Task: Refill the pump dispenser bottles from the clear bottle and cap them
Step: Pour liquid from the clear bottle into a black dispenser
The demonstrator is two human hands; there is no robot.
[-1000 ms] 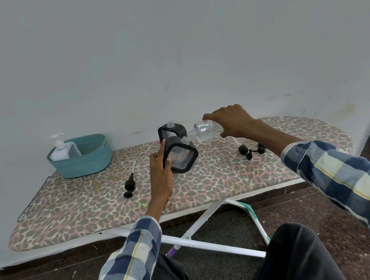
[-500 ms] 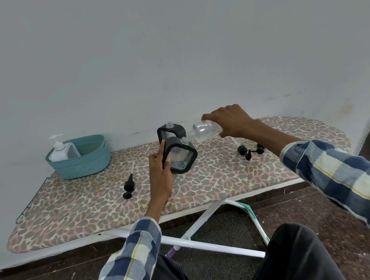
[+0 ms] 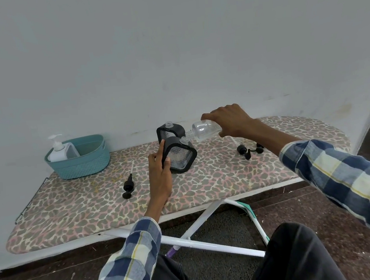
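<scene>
The right hand (image 3: 229,122) grips the tipped clear bottle (image 3: 203,128), spout apparently over the neck of the near dispenser (image 3: 178,155) (left hand (image 3: 160,176) clasps its nine-o'clock side), so the person should pour slowly.

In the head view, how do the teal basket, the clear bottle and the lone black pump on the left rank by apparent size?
1. Basket, largest.
2. Clear bottle.
3. Black pump, smallest.

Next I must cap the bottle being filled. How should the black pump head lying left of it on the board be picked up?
Grip the black pump head at its round collar, coming from above with thumb and finger across it. It lies flat on the ironing board, its thin dip tube pointing away toward the wall, so the wider collar gives the firmest hold.
</scene>
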